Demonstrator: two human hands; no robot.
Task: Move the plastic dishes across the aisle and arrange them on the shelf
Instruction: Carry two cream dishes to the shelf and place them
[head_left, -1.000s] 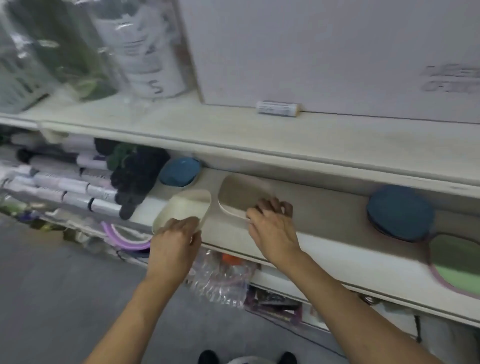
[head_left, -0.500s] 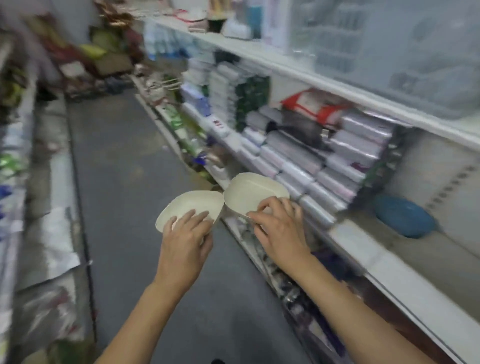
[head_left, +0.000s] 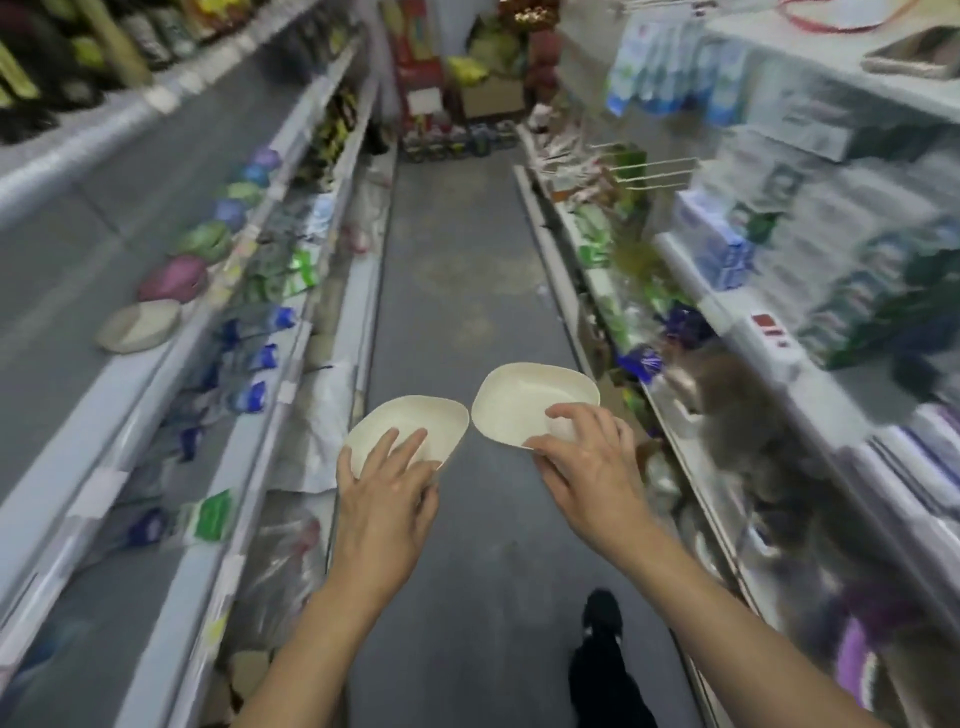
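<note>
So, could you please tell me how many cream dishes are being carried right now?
2. The left dish is gripped by the left hand; the right dish is gripped by the right hand, both over the aisle floor. More dishes sit on the left shelf.

Shop aisle: long shelves (head_left: 311, 332) of packaged goods both sides, price tags (head_left: 769, 325) on edges, grey floor (head_left: 457, 270) between, boxes (head_left: 488, 98) stacked at end.

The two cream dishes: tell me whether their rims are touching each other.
Apart. The head view shows a thin strip of grey floor between the left dish and the right dish at their nearest edges.
</note>
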